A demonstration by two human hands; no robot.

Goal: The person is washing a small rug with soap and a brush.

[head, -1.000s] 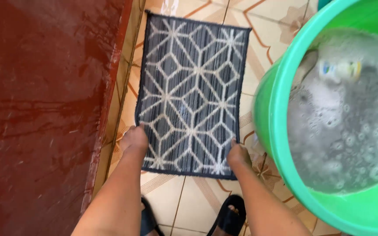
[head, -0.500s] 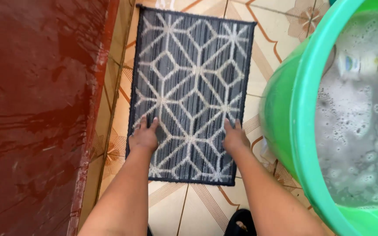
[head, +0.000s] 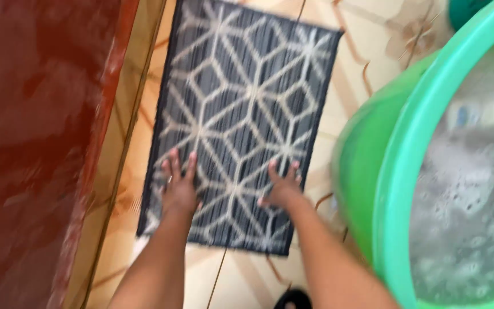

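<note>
A patterned tiled floor (head: 367, 63) carries a dark mat (head: 241, 114) with pale geometric lines, between a red wall (head: 35, 143) and a green basin (head: 407, 189) of soapy water. The left hand (head: 178, 186) and right hand (head: 281, 186) lie flat with fingers spread on the mat's near end, grasping nothing.

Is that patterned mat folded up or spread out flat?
Spread flat: the mat lies open on the tiled floor, with both hands pressing on it.

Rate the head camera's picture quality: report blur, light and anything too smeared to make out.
Head view: motion blur smears the whole frame; the mat pattern stays readable, both hands are soft-edged. Even daylight, no hard shadows. Faint sheen on the red surface. The green tub holds foamy water; the small floating items are too smeared to identify.
</note>
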